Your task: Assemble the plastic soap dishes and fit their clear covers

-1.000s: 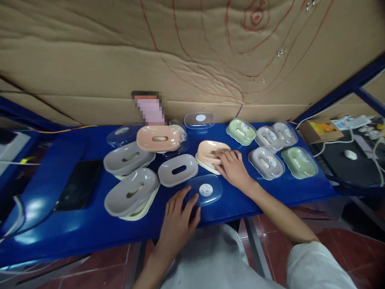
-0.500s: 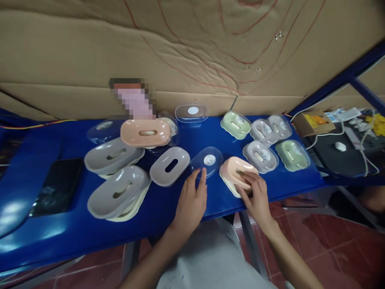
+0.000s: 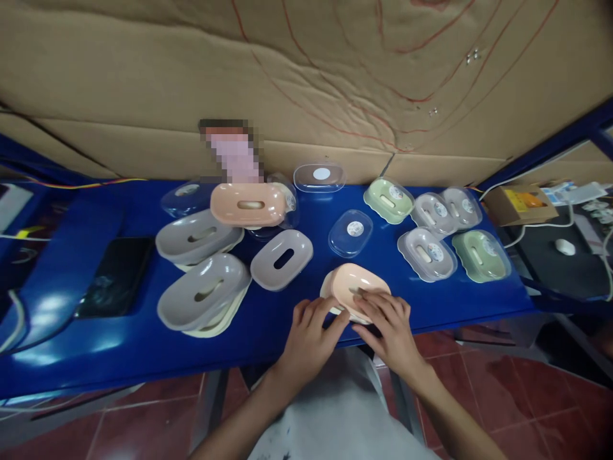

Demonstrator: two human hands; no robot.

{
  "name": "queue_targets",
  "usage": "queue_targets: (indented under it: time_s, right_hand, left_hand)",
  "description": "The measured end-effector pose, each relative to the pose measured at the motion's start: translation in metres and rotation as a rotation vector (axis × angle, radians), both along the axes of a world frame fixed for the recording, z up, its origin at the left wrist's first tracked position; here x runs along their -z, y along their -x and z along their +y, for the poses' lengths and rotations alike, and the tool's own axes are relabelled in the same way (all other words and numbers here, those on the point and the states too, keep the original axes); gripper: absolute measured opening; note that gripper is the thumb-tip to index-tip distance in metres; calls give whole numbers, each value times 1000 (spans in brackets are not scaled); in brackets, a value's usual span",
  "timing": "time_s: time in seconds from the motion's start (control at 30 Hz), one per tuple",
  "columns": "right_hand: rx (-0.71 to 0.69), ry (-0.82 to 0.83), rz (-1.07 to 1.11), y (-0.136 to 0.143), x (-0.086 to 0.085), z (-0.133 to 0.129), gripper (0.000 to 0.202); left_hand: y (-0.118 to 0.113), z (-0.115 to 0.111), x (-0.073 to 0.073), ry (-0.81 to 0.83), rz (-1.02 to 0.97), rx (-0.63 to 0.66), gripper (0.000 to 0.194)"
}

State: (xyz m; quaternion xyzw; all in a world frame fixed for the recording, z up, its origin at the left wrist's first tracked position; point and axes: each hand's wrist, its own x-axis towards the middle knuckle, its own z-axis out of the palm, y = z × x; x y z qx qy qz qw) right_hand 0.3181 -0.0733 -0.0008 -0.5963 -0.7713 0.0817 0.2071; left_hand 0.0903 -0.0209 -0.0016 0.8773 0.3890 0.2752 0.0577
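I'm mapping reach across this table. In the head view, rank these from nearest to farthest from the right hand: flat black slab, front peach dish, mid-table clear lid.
From the right hand:
1. Front peach dish: under its fingers.
2. Mid-table clear lid: beyond the dish.
3. Flat black slab: far left.

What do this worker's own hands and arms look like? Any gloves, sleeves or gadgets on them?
The left hand and right hand are bare, with slim fingers: no gloves, rings, cables or markings show. The forearms are bare too, without watch or bracelet, and no sleeve is in view. Between them shows a pale grey garment with a few dark specks.
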Motion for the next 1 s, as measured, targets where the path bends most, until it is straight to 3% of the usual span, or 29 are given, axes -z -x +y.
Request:
queue_targets:
  time_s: [0.1,0.33,0.5,0.6,0.7,0.77,0.87,1.0]
  right_hand:
    - [-132,25,-20,2,1,9,57]
    - [-344,101,-97,5,-10,34,57]
    - [-418,108,-29,-4,-17,52,57]
    - [-389,37,38,-20,-18,81,61]
    - [-259,-14,-61,-34,-21,117,74]
    - [-220,-7,-134,-39,-23,136,73]
    - [-223,6,-166,-42,-21,148,55]
    - [-206,7,-101,-47,-19,142,53]
  left_hand:
    - [5,5,-4,-24,23,-69,33]
    - [30,10,-5,-4,88,9,37]
    - [59,28,-16,-47,0,-224,51]
    - [64,38,-25,-53,14,-215,50]
    - [52,33,-26,-17,67,-4,38]
    - [43,24,-22,24,103,104,33]
    - [39,10,-14,72,59,99,22]
    - [50,-1,-3,82,-97,22,16]
